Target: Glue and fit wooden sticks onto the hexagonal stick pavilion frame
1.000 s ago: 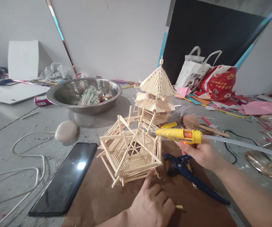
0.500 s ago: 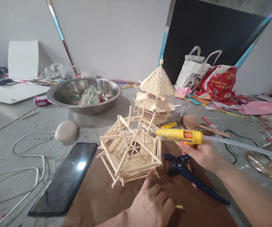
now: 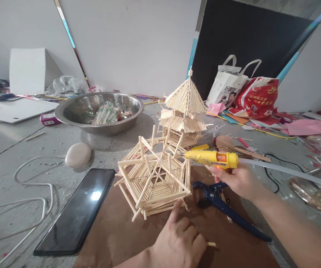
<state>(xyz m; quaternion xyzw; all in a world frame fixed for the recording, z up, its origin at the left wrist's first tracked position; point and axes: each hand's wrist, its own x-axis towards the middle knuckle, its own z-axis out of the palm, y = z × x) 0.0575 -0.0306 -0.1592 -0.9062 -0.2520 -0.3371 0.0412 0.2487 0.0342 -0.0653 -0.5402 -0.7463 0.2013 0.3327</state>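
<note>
A hexagonal frame of pale wooden sticks (image 3: pixel 156 178) rests on a brown sheet (image 3: pixel 107 227). My left hand (image 3: pixel 178 238) presses its stretched index fingertip to the frame's near right edge. The other fingers are curled, and the end of a short wooden stick (image 3: pixel 211 244) juts out from under them. My right hand (image 3: pixel 237 180) is wrapped round a yellow hot glue gun (image 3: pixel 210 158), its nozzle pointing left at the frame's right side. A clear glue stick (image 3: pixel 283 170) extends from the gun's back. Blue-handled cutters (image 3: pixel 227 208) lie below the gun.
Behind the frame stands a tiered stick pagoda (image 3: pixel 185 100). A steel basin (image 3: pixel 99 124) holds packaged sticks. To the left are a phone (image 3: pixel 75 212), a pale rounded object (image 3: pixel 78 155) and a white cable (image 3: pixel 44 186). Bags (image 3: pixel 258 98) and paper scraps lie at the back right.
The glue gun in my right hand has shifted very slightly, its nose a touch to the right. My left hand and the frame have stayed in place.
</note>
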